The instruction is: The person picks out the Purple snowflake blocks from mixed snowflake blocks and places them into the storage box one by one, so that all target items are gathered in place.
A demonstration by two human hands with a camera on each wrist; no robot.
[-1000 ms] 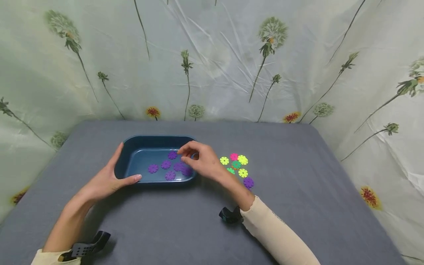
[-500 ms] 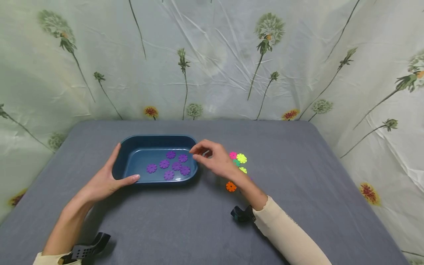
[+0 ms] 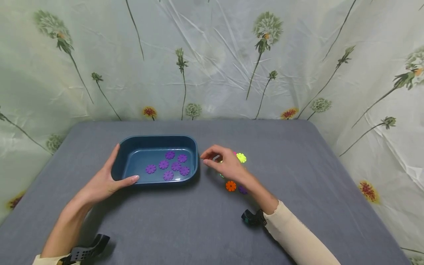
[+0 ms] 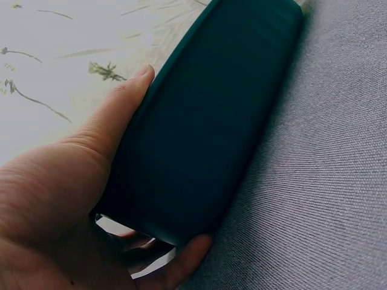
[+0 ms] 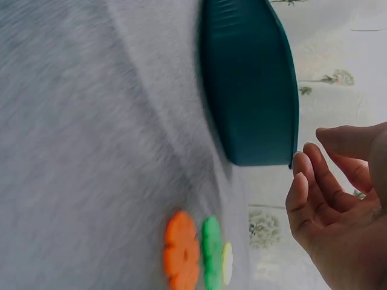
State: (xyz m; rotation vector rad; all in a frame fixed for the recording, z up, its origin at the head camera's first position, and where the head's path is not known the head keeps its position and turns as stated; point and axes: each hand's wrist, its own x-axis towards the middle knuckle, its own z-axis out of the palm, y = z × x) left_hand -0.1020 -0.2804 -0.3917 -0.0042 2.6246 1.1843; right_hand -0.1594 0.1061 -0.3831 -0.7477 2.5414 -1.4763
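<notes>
My left hand point(image 3: 104, 180) grips the left end of a blue plastic tray point(image 3: 137, 156), its thumb along the near rim. In the left wrist view the thumb lies along the rim of the tray point(image 4: 199, 133) and the fingers curl round its end. Several purple flower-shaped notched discs point(image 3: 163, 164) lie flat inside, mostly towards the right. Just beyond the tray's right end is my right hand point(image 3: 226, 162), fingers loosely bent, thumb and fingertips apart. Nothing shows between the fingers of the right hand point(image 5: 344, 205) in the right wrist view.
Loose flower-shaped discs lie on the grey cloth right of the tray, partly hidden beneath my right hand: a yellow disc point(image 3: 241, 157), an orange disc point(image 3: 230, 186) and a purple disc point(image 3: 243, 189). The right wrist view also shows a green disc point(image 5: 211, 254). A floral curtain point(image 3: 212, 66) hangs behind.
My right hand has drawn back to the right, from over the tray to beside it, above the loose discs. A purple disc near the tray's right end is now uncovered. The left hand stays put.
</notes>
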